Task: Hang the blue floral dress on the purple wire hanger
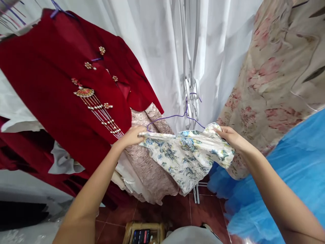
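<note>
A white garment with a blue and yellow flower print [182, 152] is stretched between my two hands. My left hand [133, 136] pinches its upper left corner, while my right hand [230, 136] grips the upper right edge, fingers closed on the cloth. Just behind the garment's top edge hangs a purple wire hanger [175, 116], its hook on a white metal stand [191, 81]. Whether the hanger's lower part runs inside the cloth is hidden. Close to my left hand hangs a dark red jacket [58, 78] with beaded brooches.
A pinkish textured skirt [149, 169] hangs below the jacket. To the right are a beige floral dress [264, 74] and blue tulle [286, 162]. White curtains [149, 40] cover the back. A phone [141, 236] lies on a wooden stool [129, 234] on the red tile floor [175, 211].
</note>
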Demonstrator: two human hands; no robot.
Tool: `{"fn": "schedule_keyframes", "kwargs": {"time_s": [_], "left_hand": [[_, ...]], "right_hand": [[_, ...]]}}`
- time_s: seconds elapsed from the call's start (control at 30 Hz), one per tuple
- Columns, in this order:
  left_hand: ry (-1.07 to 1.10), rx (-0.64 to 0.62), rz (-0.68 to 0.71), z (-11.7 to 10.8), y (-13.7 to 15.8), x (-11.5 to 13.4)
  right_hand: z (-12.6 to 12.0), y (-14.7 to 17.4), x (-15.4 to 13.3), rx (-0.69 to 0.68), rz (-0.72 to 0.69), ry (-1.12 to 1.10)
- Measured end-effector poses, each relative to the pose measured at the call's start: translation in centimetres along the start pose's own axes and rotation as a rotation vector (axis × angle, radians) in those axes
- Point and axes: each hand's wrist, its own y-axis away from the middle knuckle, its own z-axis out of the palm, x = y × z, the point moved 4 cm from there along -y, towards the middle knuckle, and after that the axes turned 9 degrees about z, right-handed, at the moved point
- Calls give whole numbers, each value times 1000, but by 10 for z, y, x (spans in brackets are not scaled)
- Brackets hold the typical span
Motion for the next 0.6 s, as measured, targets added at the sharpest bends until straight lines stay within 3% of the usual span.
{"fn": "schedule_keyframes", "kwargs": {"time_s": [0.13,0.3,0.43,0.5,0.6], "left_hand": [[65,152,-47,-30,-45,-15],[354,364,38,-18,-84,31],[279,372,4,11,-80,68],[218,375,-80,20,-73,73],[175,431,-147,22,-66,73]], "right_hand": [[-4,1,-2,-13,27,24],[-10,7,2,47,18,21],[-22,27,23,279,-213,38],[-29,37,36,380,-313,118],[-36,43,39,414,-365,189]]}}
